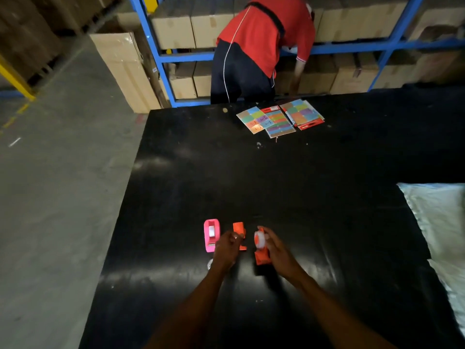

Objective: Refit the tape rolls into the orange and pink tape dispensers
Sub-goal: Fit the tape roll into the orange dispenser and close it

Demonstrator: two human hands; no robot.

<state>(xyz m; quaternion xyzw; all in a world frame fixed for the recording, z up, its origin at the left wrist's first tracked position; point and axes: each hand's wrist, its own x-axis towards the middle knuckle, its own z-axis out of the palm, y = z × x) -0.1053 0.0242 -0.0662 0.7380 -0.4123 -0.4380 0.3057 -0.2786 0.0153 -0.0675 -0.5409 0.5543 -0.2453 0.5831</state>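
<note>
A pink tape dispenser point(211, 235) lies on the black table point(289, 187) with a white roll seated in it. Just right of it lies an orange dispenser point(239, 229), partly hidden by my left hand point(226, 250), whose fingers are closed near it; what they pinch is too small to tell. My right hand point(275, 250) grips a second orange dispenser point(261, 256), tilted up off the table, with a white tape roll on an orange core point(259, 239) at its upper end. A small clear roll point(210, 264) lies beside my left wrist.
Packs of coloured sticky notes point(279, 118) and a marker lie at the table's far edge. A person in a red shirt point(256, 49) bends into blue shelving with cardboard boxes. A pale plastic bag point(442, 222) covers the table's right side. Concrete floor lies to the left.
</note>
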